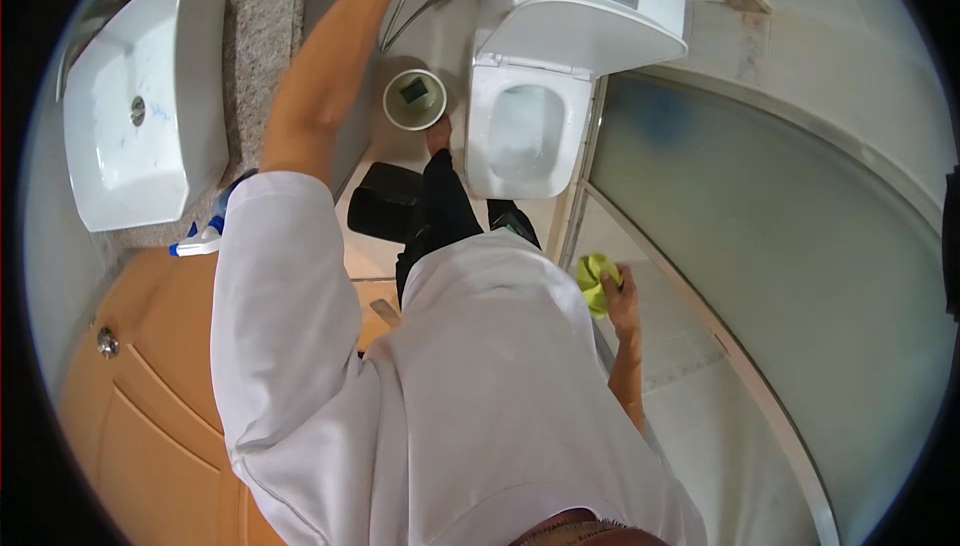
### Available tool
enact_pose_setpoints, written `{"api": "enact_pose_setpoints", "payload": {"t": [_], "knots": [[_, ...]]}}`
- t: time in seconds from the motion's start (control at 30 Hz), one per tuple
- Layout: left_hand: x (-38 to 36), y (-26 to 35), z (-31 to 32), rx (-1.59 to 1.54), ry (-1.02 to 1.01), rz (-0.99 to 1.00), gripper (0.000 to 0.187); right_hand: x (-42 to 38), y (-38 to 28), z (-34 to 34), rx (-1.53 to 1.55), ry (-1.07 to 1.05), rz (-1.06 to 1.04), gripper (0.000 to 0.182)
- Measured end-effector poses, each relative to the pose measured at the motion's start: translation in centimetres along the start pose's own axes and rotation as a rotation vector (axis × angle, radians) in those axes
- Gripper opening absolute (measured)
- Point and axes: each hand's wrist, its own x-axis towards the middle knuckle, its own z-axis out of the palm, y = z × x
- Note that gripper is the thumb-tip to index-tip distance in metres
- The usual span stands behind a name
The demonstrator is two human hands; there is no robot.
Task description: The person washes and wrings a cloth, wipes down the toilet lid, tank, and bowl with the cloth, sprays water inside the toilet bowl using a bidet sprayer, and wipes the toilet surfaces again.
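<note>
A yellow-green cloth (593,281) sits bunched in the right hand (618,296), its grip closed around it, low at the right near the shower's glass wall (780,246). That arm hangs down beside the white shirt (470,386). The left arm stretches far up past the sink (140,116) on the counter (265,16); its hand is out of view. The cloth looks crumpled and soft.
</note>
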Motion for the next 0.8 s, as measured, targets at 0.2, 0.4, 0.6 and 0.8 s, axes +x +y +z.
{"api": "enact_pose_setpoints", "payload": {"t": [0.2, 0.4, 0.6, 0.8], "knots": [[-6.6, 6.1, 0.8, -0.089, 0.482, -0.262, 0.052, 4.0, -14.7, -1.0, 0.210, 0.003, -0.170, 0.035], [-15.4, 18.4, 1.6, -1.294, -0.233, -0.540, 0.041, 7.3, -23.5, -0.5, 0.456, -0.168, -0.409, 0.034], [-16.9, 21.7, -3.2, -1.488, -0.285, -0.779, 0.034, 8.8, -31.4, -2.3, 0.205, 0.006, -0.689, 0.035], [-6.4, 17.5, -1.9, -1.094, 0.220, -0.304, 0.037, 12.1, -35.0, -2.9, 0.489, 0.267, -0.594, 0.037]]}}
